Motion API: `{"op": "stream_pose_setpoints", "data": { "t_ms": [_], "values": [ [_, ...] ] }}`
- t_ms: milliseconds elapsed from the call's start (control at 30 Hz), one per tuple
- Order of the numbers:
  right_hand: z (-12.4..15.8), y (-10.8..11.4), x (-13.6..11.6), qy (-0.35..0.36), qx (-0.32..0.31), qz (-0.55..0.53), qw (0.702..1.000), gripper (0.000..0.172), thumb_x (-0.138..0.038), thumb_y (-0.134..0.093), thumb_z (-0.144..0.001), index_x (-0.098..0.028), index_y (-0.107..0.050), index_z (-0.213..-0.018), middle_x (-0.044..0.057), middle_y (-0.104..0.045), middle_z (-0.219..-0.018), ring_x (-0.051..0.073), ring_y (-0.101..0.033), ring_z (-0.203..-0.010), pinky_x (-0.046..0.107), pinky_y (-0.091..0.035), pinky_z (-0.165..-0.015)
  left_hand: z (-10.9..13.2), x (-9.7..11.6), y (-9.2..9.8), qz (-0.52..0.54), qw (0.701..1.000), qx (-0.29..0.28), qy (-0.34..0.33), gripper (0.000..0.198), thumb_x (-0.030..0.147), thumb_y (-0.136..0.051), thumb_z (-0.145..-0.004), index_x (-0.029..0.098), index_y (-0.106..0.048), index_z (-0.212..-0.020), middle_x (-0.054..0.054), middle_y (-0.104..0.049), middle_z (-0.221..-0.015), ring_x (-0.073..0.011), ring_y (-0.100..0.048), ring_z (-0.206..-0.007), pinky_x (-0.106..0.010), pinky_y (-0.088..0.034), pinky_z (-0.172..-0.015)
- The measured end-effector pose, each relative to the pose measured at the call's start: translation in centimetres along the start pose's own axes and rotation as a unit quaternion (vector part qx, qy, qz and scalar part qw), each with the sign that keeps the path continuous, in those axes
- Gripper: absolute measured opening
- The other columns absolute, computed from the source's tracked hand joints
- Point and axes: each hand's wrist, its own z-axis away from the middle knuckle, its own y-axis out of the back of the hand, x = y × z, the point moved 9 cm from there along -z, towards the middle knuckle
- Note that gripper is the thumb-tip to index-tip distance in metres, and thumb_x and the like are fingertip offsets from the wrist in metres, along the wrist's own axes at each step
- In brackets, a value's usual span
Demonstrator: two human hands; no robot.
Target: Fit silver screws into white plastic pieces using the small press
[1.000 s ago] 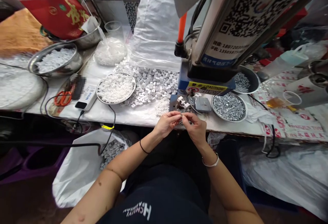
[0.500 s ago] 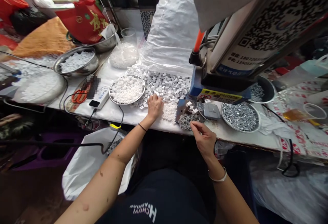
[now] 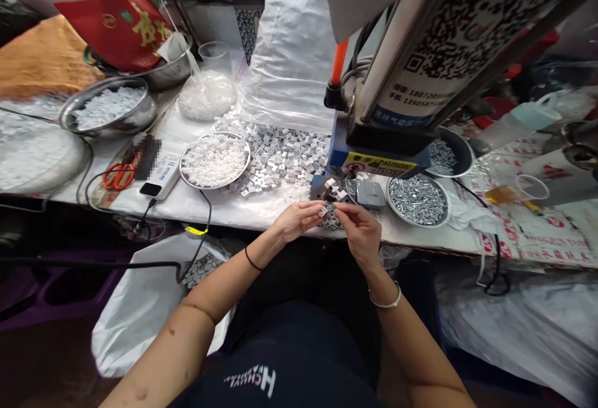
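While left hand [image 3: 295,221] pinches white plastic piece [image 3: 322,211] | right hand [image 3: 359,233] beside it, grip unclear

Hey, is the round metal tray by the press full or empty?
Full: the tray is filled with silver fasteners that cover its whole base, leaving only the rim showing.

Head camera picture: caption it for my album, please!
Left hand and right hand meet at a white piece by a blue press and screw tray.
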Motion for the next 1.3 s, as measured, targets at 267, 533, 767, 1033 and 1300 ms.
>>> {"op": "stream_pose_setpoints", "data": {
  "t_ms": [267, 533, 767, 1033, 1300],
  "values": [
    [0.5, -1.2, -3.8, 0.193, -0.056, 0.182, 0.963, 0.013, -0.024, -0.058, -0.085, -0.025, -0.069, -0.09, 0.003, -0.072, -0.088, 0.016, -0.066, -0.083, 0.03, -0.055, -0.077, 0.6, -1.5, -1.8, 0.103, 0.994, -0.017, 0.013, 0.009, 0.012, -0.07, -0.072, 0.009, -0.07, -0.08, -0.005, -0.069, -0.081, -0.0083, -0.063, -0.072, -0.018, -0.051, -0.076],
    [2.0, -2.7, -4.5, 0.348, -0.12, 0.27, 0.89, 0.02, -0.018, -0.054, -0.086, -0.021, -0.068, -0.1, 0.006, -0.072, -0.101, 0.019, -0.067, -0.093, 0.034, -0.06, -0.081, 0.7, -2.3, -0.6, 0.137, 0.989, 0.052, -0.002, 0.004, 0.008, -0.066, -0.073, 0.012, -0.068, -0.073, -0.003, -0.069, -0.077, -0.0077, -0.063, -0.07, -0.017, -0.052, -0.072],
    [3.0, -2.8, -4.3, 0.395, -0.107, 0.269, 0.872, 0.027, -0.014, -0.058, -0.083, -0.017, -0.065, -0.108, 0.011, -0.069, -0.107, 0.022, -0.065, -0.099, 0.038, -0.058, -0.082, 0.6, -2.5, -0.7, 0.175, 0.982, 0.076, -0.016, 0.002, 0.011, -0.068, -0.072, 0.012, -0.068, -0.07, -0.002, -0.067, -0.07, -0.0064, -0.06, -0.063, -0.015, -0.049, -0.061],
    [0.3, -1.0, -2.9, 0.278, -0.058, 0.239, 0.929, 0.018, -0.02, -0.057, -0.084, -0.025, -0.07, -0.094, 0.004, -0.073, -0.094, 0.018, -0.069, -0.085, 0.033, -0.058, -0.075, 0.3, 0.2, 0.5, -0.062, 0.985, 0.095, -0.128, 0.021, 0.032, -0.074, -0.068, 0.014, -0.072, -0.079, -0.005, -0.069, -0.08, -0.0124, -0.062, -0.075, -0.022, -0.048, -0.07],
    [-6.8, 0.7, -0.3, 0.087, -0.016, 0.177, 0.98, 0.017, -0.035, -0.062, -0.079, -0.021, -0.071, -0.081, 0.003, -0.074, -0.083, 0.019, -0.068, -0.078, 0.031, -0.053, -0.073, -5.8, 4.7, -1.8, -0.157, 0.949, -0.037, -0.271, 0.033, 0.034, -0.066, -0.075, 0.019, -0.068, -0.104, -0.004, -0.068, -0.104, -0.0152, -0.06, -0.092, -0.024, -0.046, -0.082]
  ]
}}
